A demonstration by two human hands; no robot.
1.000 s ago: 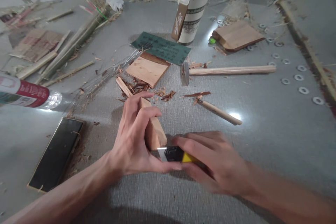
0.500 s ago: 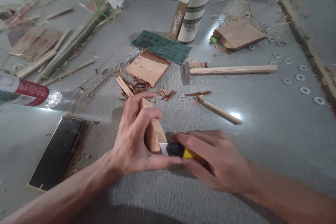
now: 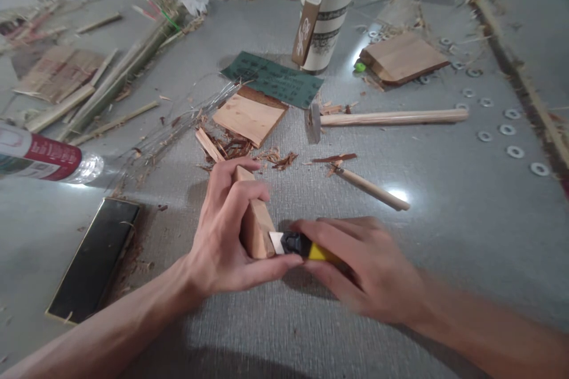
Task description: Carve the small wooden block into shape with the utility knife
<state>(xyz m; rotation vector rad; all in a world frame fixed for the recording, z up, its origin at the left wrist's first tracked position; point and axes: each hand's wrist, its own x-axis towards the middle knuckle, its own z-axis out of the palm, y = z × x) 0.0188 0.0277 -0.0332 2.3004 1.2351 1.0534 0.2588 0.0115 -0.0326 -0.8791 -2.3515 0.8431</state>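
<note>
My left hand (image 3: 226,231) is wrapped round a small pale wooden block (image 3: 260,222), which stands tilted on the grey table. In my right hand (image 3: 360,260) is a utility knife (image 3: 296,244) with a black and yellow body. Its short blade lies against the block's near right corner, close to my left thumb. Behind the block are reddish wood shavings (image 3: 235,145) and a flat wooden piece (image 3: 251,115), with green sandpaper (image 3: 275,80) beyond it.
A hammer (image 3: 391,118) and a thin stick (image 3: 371,188) lie beyond my right hand. Washers (image 3: 507,129) are scattered at the right. A phone-like black slab (image 3: 95,260) and a plastic bottle (image 3: 48,157) lie at the left. A tall cup (image 3: 329,18) stands at the back.
The knife and my right hand have shifted slightly up and left, and the blade now sits a little higher at the block's corner. My left hand still grips the block.
</note>
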